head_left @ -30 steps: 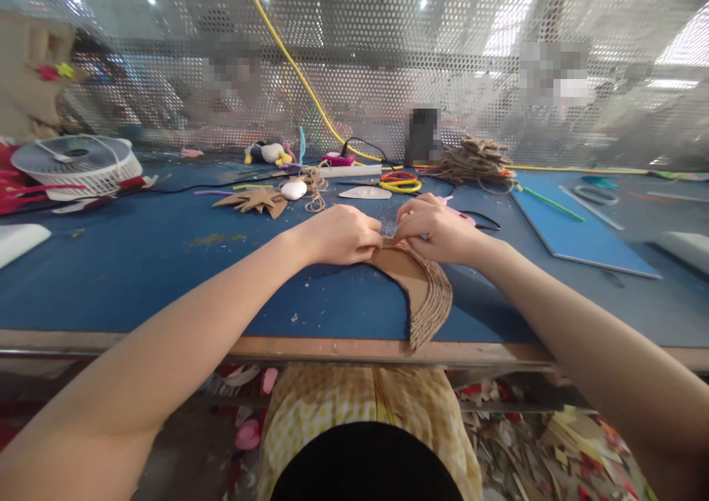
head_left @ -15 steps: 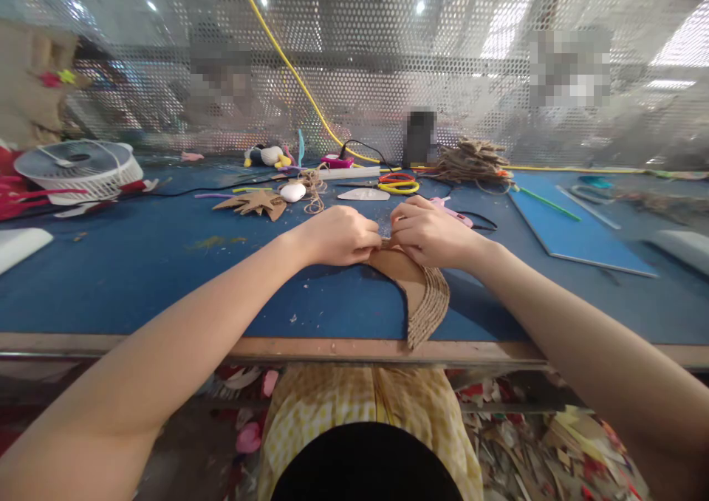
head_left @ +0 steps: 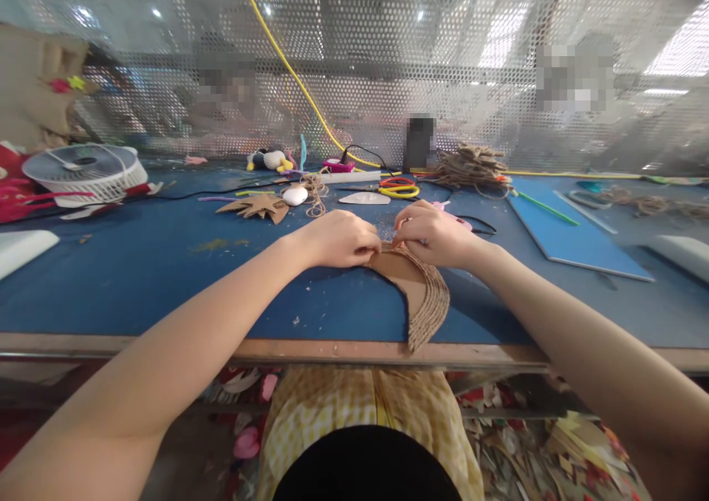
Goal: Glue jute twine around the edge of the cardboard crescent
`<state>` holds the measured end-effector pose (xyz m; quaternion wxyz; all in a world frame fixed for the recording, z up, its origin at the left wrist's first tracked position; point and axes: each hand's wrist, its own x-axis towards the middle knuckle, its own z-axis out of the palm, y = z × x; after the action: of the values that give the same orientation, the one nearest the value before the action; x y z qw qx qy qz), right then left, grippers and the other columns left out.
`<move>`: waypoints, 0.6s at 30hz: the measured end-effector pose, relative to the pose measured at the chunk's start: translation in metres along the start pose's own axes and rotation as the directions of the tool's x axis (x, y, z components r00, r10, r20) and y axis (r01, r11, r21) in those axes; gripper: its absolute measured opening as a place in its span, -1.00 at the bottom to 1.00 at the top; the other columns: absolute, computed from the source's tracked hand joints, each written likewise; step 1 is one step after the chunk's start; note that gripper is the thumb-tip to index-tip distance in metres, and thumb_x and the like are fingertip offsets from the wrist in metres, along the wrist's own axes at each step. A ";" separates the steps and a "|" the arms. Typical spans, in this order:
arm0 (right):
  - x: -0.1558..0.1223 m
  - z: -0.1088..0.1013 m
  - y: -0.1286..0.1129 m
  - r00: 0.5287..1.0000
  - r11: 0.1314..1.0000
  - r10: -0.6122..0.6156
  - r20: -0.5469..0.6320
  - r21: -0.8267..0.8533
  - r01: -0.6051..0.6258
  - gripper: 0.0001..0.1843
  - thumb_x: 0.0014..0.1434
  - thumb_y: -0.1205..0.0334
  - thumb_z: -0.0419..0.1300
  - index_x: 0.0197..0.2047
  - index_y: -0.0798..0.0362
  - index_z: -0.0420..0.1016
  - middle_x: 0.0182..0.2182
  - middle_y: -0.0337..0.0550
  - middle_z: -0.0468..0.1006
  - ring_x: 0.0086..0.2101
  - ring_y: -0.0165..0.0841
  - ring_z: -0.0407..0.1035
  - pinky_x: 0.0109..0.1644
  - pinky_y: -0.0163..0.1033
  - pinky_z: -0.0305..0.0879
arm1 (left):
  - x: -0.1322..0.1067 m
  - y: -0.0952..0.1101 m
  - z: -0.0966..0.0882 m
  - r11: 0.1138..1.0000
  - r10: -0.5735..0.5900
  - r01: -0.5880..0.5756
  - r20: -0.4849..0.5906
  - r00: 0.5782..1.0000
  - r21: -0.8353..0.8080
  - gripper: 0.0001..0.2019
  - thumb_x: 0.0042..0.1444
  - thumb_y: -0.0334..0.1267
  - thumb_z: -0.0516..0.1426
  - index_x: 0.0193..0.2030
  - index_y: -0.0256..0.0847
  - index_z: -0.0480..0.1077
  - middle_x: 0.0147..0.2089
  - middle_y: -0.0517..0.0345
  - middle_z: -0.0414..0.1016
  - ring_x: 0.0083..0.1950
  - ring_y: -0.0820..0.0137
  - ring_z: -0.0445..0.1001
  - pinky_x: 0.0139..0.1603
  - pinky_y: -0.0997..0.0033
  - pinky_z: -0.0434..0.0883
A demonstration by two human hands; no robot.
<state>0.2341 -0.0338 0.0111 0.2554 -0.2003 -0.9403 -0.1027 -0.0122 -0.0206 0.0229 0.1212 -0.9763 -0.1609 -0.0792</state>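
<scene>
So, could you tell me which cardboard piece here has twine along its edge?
The curved cardboard piece pinched between left hand and right hand: twine rows line its outer rim. The jagged cutout farther back is bare.

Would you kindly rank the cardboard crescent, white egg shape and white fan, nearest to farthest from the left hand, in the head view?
1. The cardboard crescent: pinched by the left hand.
2. The white egg shape: farther back, slightly left.
3. The white fan: far left.

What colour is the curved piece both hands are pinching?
Brown curved cardboard piece, tan twine-wrapped rim; head view shows it best.
</scene>
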 end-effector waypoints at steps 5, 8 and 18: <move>0.001 0.000 -0.003 1.000 1.000 -0.001 0.006 0.010 0.000 -0.70 0.17 0.47 0.05 -0.34 0.05 0.61 -0.38 -0.10 0.59 -0.19 -0.26 0.45 -0.05 -0.10 0.35 | -0.001 -0.001 0.001 0.989 -0.064 0.062 -0.010 0.998 -0.138 -0.79 0.21 -0.34 0.07 -0.16 -0.12 0.55 -0.25 0.16 0.61 -0.25 0.36 0.54 -0.32 0.41 0.29; 0.002 0.001 -0.003 0.999 0.999 -0.019 0.026 0.026 0.019 -0.71 0.18 0.48 0.05 -0.35 0.05 0.59 -0.39 -0.12 0.60 -0.20 -0.26 0.43 -0.05 -0.11 0.35 | -0.001 -0.001 0.000 0.985 -0.078 0.077 -0.001 0.997 -0.152 -0.80 0.20 -0.34 0.08 -0.18 -0.12 0.55 -0.26 0.16 0.60 -0.26 0.37 0.53 -0.34 0.41 0.27; 0.002 0.003 -0.005 0.999 0.998 -0.038 0.018 0.045 0.037 -0.70 0.22 0.47 0.06 -0.40 0.02 0.56 -0.43 -0.15 0.59 -0.20 -0.27 0.38 -0.08 -0.12 0.32 | -0.003 -0.002 0.001 0.991 -0.069 0.068 -0.002 0.998 -0.112 -0.83 0.24 -0.32 0.08 -0.19 -0.13 0.52 -0.25 0.16 0.57 -0.28 0.37 0.51 -0.33 0.40 0.27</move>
<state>0.2290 -0.0366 0.0098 0.2492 -0.1778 -0.9482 -0.0843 -0.0154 -0.0196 0.0221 0.0640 -0.9753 -0.1892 -0.0949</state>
